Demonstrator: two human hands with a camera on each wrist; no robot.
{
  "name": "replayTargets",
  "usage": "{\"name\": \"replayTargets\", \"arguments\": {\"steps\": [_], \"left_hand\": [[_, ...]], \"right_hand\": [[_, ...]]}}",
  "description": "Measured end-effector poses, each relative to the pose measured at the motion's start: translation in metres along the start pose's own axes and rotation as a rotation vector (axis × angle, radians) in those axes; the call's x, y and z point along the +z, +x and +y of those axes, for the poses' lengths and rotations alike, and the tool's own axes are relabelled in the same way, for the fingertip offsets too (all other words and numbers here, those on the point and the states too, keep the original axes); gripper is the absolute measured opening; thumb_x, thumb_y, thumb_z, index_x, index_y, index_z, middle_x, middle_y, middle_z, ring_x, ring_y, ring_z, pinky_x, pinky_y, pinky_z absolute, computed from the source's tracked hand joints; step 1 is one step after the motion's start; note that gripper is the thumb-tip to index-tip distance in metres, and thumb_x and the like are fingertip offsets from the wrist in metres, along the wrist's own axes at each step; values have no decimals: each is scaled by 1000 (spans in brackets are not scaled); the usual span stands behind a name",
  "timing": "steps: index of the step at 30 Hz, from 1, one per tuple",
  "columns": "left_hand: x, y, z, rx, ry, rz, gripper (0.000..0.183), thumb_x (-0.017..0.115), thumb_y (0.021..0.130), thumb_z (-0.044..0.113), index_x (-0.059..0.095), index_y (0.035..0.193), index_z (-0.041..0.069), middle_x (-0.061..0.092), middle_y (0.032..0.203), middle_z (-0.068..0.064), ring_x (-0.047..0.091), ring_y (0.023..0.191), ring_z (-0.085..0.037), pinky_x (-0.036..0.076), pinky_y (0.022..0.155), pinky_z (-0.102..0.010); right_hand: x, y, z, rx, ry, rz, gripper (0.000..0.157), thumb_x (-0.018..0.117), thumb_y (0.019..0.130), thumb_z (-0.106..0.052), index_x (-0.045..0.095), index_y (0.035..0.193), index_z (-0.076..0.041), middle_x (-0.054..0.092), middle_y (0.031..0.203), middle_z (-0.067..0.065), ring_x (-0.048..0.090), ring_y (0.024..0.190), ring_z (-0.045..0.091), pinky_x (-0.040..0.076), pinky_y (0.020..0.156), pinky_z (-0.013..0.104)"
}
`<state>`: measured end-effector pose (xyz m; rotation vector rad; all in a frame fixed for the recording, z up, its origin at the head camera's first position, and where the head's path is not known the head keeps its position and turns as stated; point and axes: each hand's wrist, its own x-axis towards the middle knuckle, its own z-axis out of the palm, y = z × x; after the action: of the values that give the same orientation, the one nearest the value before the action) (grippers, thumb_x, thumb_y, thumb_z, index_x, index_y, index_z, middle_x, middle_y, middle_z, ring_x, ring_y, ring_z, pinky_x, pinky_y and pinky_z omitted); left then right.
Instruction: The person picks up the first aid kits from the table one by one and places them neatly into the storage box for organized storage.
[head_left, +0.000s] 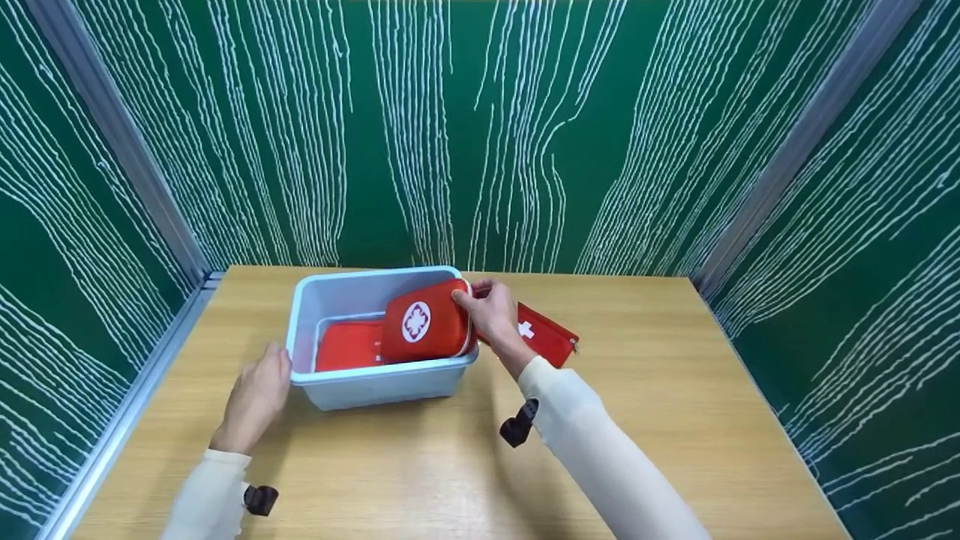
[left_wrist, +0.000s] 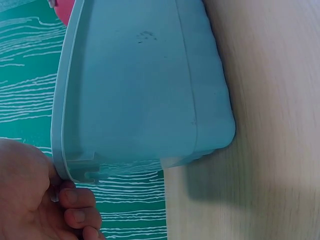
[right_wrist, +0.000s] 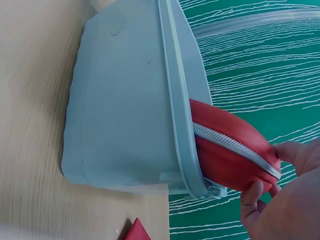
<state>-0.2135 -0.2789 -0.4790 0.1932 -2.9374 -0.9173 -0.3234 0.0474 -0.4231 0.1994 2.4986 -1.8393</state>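
Note:
A red zippered first-aid case (head_left: 424, 321) with a white oval emblem leans tilted inside a pale blue plastic bin (head_left: 379, 381). My right hand (head_left: 491, 309) pinches the case's right end, thumb on one side of the zipper and fingers on the other, as the right wrist view shows. The case's zipped end (right_wrist: 235, 145) sticks out above the rim. At the bin's left end, my left hand (head_left: 259, 390) grips the rim by its corner, with curled fingers (left_wrist: 80, 200) showing in the left wrist view. Another flat red item (head_left: 346, 345) lies on the bin's floor, partly covered by the case.
A flat red pouch (head_left: 546, 337) with a white cross and a zipper lies on the wooden table (head_left: 637, 420) right of the bin, partly behind my right hand. Green walls (head_left: 495, 135) with white streaks enclose the table at the back and sides.

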Motion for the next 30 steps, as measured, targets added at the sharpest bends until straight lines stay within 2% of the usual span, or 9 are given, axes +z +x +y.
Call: {"name": "replayTargets", "arguments": {"steps": [6, 10, 15, 18, 23, 30], "left_hand": [[-1, 2, -1, 0, 9, -5, 39, 22, 108, 29, 42, 123, -1, 49, 84, -13, 52, 74, -26, 42, 56, -33], [2, 1, -2, 46, 32, 58, 34, 24, 108, 25, 44, 116, -1, 53, 85, -17, 54, 75, -28, 46, 60, -39], [4, 1, 0, 45, 34, 64, 32, 25, 107, 24, 44, 115, 0, 55, 86, -17, 55, 77, -28, 47, 59, -37], [3, 1, 1, 26, 23, 46, 34, 24, 108, 25, 44, 119, 0, 56, 91, -19, 55, 79, -28, 46, 58, -36], [2, 2, 0, 17, 18, 40, 36, 23, 108, 26, 43, 121, 0, 57, 95, -20, 56, 82, -29, 49, 63, -40], [1, 2, -2, -39, -18, -21, 42, 20, 108, 33, 39, 129, 2, 54, 101, -19, 55, 85, -28, 44, 58, -32]], "right_hand": [[3, -4, 3, -13, -63, -56, 38, 74, 88, -27, 57, 119, -14, 62, 112, 5, 61, 97, 23, 57, 75, 29], [7, -5, 8, -17, -111, -107, 37, 72, 90, -22, 61, 123, -10, 64, 113, 8, 64, 97, 27, 57, 78, 32], [10, -8, 14, -34, -129, -163, 35, 68, 93, -18, 61, 126, -7, 64, 117, 11, 65, 99, 28, 56, 83, 36], [7, -7, 17, -49, -124, -149, 33, 68, 92, -17, 63, 124, -7, 65, 116, 11, 64, 98, 25, 56, 84, 38], [-4, -1, 26, -70, -85, -96, 29, 68, 92, -15, 66, 120, -6, 66, 112, 12, 63, 100, 29, 56, 85, 42], [-30, 7, 44, -39, -84, -21, 28, 65, 94, -20, 65, 120, -9, 63, 115, 10, 59, 101, 25, 54, 85, 34]]}}
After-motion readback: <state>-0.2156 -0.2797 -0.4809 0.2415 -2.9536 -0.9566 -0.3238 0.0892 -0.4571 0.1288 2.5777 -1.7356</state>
